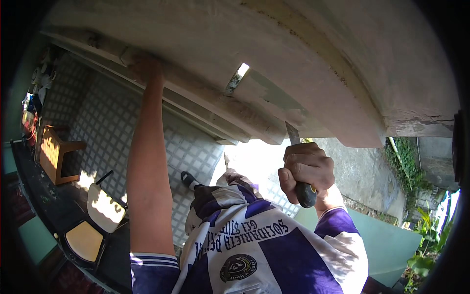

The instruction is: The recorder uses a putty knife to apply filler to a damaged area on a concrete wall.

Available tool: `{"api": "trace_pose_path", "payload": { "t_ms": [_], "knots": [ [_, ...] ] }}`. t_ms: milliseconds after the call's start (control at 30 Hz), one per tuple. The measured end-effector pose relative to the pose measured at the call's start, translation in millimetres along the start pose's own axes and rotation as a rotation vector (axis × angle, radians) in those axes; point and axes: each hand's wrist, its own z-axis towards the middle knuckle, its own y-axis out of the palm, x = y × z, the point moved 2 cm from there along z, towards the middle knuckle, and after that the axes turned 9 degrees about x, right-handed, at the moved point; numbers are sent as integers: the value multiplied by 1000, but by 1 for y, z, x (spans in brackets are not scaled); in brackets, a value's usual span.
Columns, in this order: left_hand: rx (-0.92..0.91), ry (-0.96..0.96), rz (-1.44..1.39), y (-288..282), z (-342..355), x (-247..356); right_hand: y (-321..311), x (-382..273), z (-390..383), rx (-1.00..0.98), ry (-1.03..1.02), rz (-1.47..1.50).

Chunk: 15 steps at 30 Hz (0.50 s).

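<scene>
My right hand (309, 169) is wrapped round the dark handle of a scraper (306, 196). Its flat metal blade points up, and the tip meets the lower edge of a pale painted wall (318, 110) beside a greyish-green patch (271, 93). Up on the left, my left hand (146, 68) lies against a long stepped moulding (205, 100) in shadow. Its fingers look stretched along the surface, though they are dim. A narrow slot (238, 77) between the two hands lets bright light through.
Below lies a tiled floor (107, 103), with a sandalled foot (187, 179) on it. At the left stand a wooden stool (59, 154) and a chair with a pale back (105, 208). Green plants (423, 240) and a concrete surface (362, 169) are at the right.
</scene>
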Motion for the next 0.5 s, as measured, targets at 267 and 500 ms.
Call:
{"api": "trace_pose_path", "payload": {
  "t_ms": [267,500],
  "knots": [
    [-105,-62,-148,-37,-10,28,5,14,-15,31,107,7],
    [-22,-12,-20,-34,-10,18,9,5,-13,38,59,107]
  ]
}}
